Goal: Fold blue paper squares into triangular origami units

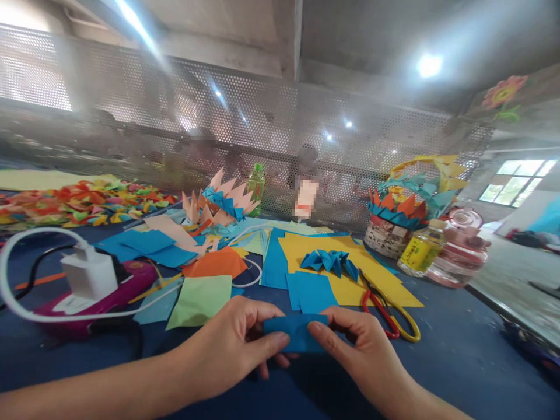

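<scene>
My left hand point(227, 347) and my right hand point(359, 347) both pinch a small folded piece of blue paper point(295, 331) just above the dark blue table point(459, 350). Thumbs press on its front face and the fingers curl behind it. Right beyond it lie more blue paper squares point(310, 290) on a big yellow sheet point(350, 262), with a row of folded blue paper triangles point(331, 259) on top. Red and yellow handled scissors point(389, 312) rest just past my right hand.
A white charger point(90, 271) sits plugged into a magenta power strip point(109, 294) at left, its white cable looping across the table. Green, orange and blue sheets, paper crowns, a paper basket point(394, 224), a yellow-labelled bottle point(420, 248), a glass jar point(459, 248) and a perforated metal screen lie beyond.
</scene>
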The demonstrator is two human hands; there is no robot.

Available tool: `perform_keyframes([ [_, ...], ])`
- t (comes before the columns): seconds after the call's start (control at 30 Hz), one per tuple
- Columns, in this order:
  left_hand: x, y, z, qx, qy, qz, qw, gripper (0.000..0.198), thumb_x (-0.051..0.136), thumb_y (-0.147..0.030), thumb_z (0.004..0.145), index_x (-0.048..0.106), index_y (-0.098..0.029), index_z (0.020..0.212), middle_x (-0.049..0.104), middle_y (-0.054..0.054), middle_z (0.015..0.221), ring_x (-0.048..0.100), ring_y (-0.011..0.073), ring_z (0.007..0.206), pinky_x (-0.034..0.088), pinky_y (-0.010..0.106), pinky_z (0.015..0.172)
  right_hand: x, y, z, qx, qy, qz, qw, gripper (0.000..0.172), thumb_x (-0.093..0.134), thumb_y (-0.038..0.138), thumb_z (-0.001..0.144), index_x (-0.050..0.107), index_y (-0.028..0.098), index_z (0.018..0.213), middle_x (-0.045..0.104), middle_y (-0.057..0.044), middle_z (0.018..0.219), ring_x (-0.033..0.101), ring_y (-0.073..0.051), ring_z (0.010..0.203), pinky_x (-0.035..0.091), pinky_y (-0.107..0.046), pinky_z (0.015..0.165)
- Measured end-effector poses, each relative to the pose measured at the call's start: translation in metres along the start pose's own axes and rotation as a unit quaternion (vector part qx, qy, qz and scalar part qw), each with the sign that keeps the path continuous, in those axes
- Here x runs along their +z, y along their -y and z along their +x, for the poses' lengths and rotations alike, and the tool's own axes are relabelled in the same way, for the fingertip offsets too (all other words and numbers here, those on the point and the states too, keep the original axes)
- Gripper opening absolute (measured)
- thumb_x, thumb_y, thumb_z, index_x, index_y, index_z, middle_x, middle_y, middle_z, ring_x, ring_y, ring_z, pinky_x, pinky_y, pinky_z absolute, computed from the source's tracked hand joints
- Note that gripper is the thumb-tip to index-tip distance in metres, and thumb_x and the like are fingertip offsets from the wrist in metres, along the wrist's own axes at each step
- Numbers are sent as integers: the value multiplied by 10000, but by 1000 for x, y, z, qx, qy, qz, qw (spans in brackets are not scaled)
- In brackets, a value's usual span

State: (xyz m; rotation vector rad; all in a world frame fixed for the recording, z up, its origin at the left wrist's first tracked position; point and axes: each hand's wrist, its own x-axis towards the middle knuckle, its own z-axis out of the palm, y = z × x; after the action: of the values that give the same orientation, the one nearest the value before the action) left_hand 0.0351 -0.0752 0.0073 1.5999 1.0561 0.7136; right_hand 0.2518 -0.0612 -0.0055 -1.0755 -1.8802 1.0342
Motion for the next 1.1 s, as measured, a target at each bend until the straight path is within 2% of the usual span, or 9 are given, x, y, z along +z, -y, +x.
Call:
perform_keyframes([
  [0.07,0,-2,0,-8,7,5,1000,179,634,-321,844,685,-149,850,741,23,717,596,102,529,487,183,517,1,0,-1,-8,-15,-13,1000,433,608,504,884,602,162,617,549,12,599,444,-122,602,373,-235,584],
  [0.23,-1,-5,0,-5,16,3,1000,165,633,-305,844,691,-152,825,744,23,733,615,106,552,499,181,520,0,3,-3,-45,-26,-47,998,368,603,437,903,652,165,659,590,9,631,480,-120,607,387,-224,592],
  [0.4,-1,-8,0,-6,15,-5,1000,179,637,-326,838,687,-156,813,741,26,736,623,114,558,501,188,514,0,5,-2,-68,-38,-72,994,386,577,422,919,605,170,629,527,24,598,437,-108,579,358,-219,558],
  [0.53,-2,-8,1,-15,10,4,1000,194,629,-338,837,678,-152,812,740,27,725,623,113,553,505,190,517,-1,3,-2,-59,-30,-87,994,418,553,443,931,556,167,617,461,35,589,391,-100,574,332,-218,551],
  [0.77,0,0,0,-10,20,-14,1000,209,639,-346,853,693,-145,868,773,47,789,712,155,681,535,192,549,1,2,-5,-30,-12,-66,997,442,526,470,943,519,172,617,425,37,603,360,-104,590,324,-224,564],
  [0.9,-1,2,0,-15,21,-15,1000,206,666,-349,849,701,-150,887,775,41,778,706,147,648,536,195,548,0,3,-6,-28,-7,-69,997,447,512,482,954,547,172,633,451,29,620,381,-109,596,334,-230,575],
  [1.1,-1,2,1,-10,20,-16,1000,199,644,-333,845,705,-146,871,772,40,768,683,132,611,534,196,550,-1,4,-6,-33,-15,-62,997,468,501,489,951,473,178,602,382,38,602,333,-103,582,306,-230,551],
])
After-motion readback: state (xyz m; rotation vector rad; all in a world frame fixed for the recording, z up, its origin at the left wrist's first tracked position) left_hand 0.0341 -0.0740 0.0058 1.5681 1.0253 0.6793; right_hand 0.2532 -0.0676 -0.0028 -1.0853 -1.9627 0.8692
